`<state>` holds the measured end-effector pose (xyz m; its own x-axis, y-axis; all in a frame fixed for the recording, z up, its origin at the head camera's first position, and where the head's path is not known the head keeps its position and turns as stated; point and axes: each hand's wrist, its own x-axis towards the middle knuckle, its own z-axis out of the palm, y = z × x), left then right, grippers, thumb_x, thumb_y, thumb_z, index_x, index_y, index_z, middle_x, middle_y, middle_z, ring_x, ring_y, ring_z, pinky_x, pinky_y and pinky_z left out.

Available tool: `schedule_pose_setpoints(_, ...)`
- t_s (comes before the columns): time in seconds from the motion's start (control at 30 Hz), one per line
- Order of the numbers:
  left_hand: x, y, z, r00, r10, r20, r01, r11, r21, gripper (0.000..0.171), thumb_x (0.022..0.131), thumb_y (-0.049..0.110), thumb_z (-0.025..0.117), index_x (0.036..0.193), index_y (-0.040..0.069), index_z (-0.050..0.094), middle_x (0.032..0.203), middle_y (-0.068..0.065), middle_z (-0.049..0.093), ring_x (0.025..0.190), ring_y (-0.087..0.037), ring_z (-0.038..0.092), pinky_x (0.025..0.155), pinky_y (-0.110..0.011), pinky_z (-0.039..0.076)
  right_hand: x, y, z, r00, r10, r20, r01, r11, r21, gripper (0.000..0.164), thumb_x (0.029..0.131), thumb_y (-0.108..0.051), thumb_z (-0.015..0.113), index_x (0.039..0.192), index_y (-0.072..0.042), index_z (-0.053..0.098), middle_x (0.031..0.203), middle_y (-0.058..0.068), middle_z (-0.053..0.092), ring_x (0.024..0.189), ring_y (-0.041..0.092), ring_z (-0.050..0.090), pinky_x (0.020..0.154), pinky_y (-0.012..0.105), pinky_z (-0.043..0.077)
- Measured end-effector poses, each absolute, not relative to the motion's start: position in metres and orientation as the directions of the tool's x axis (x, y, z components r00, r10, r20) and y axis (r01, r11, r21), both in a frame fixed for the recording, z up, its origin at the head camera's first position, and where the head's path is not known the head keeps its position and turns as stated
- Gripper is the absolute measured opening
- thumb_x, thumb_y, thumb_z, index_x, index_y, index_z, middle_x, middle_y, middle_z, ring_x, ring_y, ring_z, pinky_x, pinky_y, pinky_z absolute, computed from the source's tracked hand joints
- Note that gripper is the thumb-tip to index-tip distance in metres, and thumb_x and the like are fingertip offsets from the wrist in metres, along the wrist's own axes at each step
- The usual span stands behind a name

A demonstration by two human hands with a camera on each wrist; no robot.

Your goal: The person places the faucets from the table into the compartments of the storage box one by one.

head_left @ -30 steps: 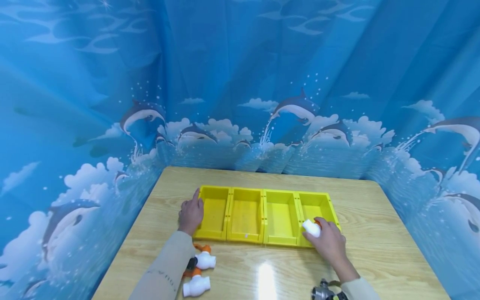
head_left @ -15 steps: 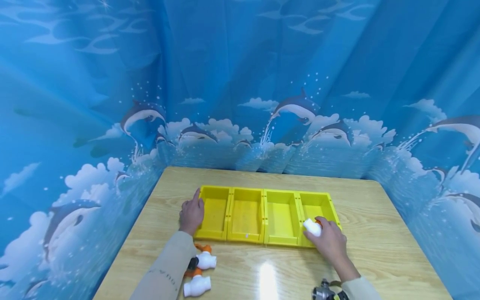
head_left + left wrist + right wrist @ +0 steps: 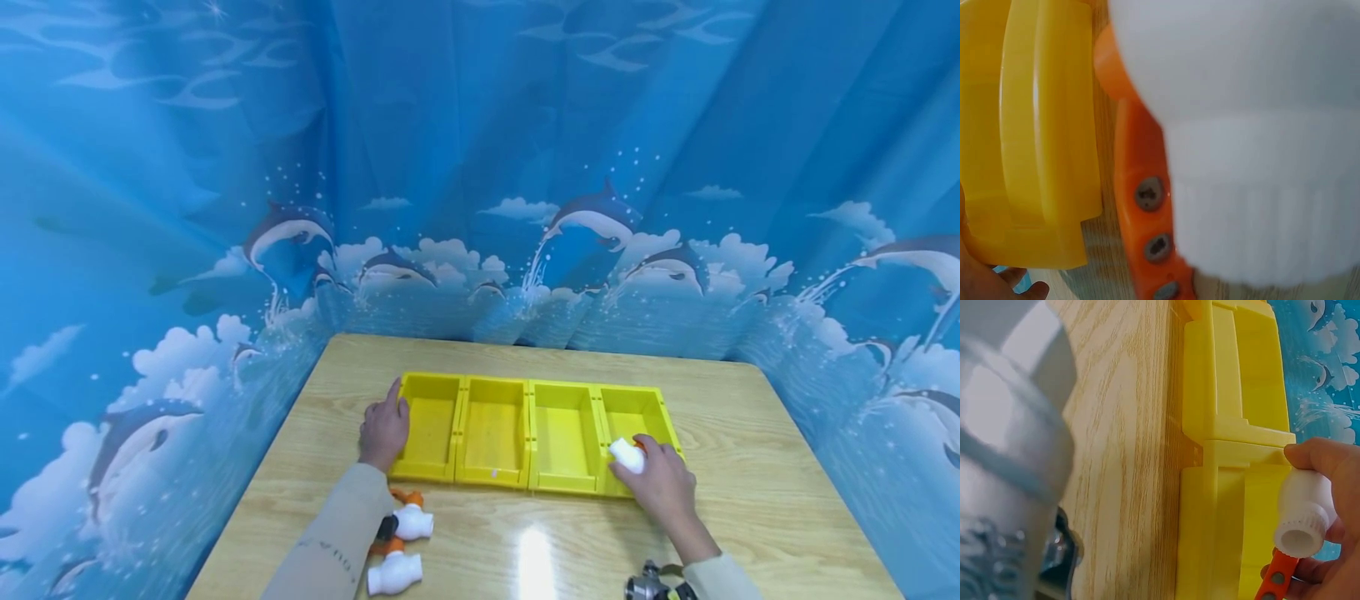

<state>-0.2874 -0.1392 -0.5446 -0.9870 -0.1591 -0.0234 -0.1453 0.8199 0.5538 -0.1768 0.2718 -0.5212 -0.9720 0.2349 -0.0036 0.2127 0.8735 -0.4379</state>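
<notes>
Head view: almost nothing is changing; the right hand (image 3: 663,483) is keeping a white ball valve (image 3: 627,456) over the front part of the rightmost yellow bin (image 3: 666,412), so the work seems to be pausing at that bin, the valve being held rather than released
White ball valve: compared with the frame a second ago, it is staying at the same spot relative to the bin; only the whole view is shifting by a trifle, probably from the head moving
Right hand: its thumb and fingers are curling round the valve and its orange handle (image 3: 1279,577); whether the valve is touching the bin, I can't say
Left hand (image 3: 384,432): it is straddling the outer wall of the leftmost yellow bin (image 3: 422,471), index finger pointing along the rim, well apart from the right hand; whether it is pinching the wall or only resting there, I can't say
Desk (image 3: 750,467): a farther white valve (image 3: 413,522) and a nearer white valve (image 3: 394,573) are lying beside the left sleeve (image 3: 322,542), and a grey metal fitting (image 3: 647,585) is lying beside the right sleeve (image 3: 723,579)
</notes>
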Motion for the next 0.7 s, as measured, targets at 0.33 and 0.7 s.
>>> schedule_pose_setpoints(0.33, -0.2868, -0.1386, -0.5454, -0.986, -0.167, -0.027, -0.153, 0.811, 0.565, 0.050, 0.106, 0.032, 0.029, 0.155, 0.020, 0.025, 0.137, -0.023, 0.052, 0.131, -0.044, 0.036, 0.100, -0.064, 0.033, -0.1775, 0.2696, -0.5203, -0.965, 0.262, -0.026, 0.245, 0.857, -0.453, 0.072, 0.081, -0.044, 0.070, 0.133, 0.002, 0.050, 0.118, 0.030, 0.053, 0.100, 0.042, 0.053, 0.077, 0.058, 0.039)
schedule_pose_setpoints(0.7, -0.2897, -0.1406, -0.5501, -0.984, -0.175, -0.041, -0.167, 0.805, 0.570, 0.051, 0.106, 0.034, 0.030, 0.155, 0.021, 0.026, 0.139, -0.022, 0.051, 0.132, -0.043, 0.035, 0.102, -0.063, 0.032, -0.1791, 0.2680, -0.5180, -0.962, 0.271, -0.037, 0.257, 0.851, -0.458, 0.070, 0.081, -0.042, 0.069, 0.132, 0.002, 0.050, 0.118, 0.030, 0.053, 0.100, 0.042, 0.053, 0.077, 0.058, 0.038)
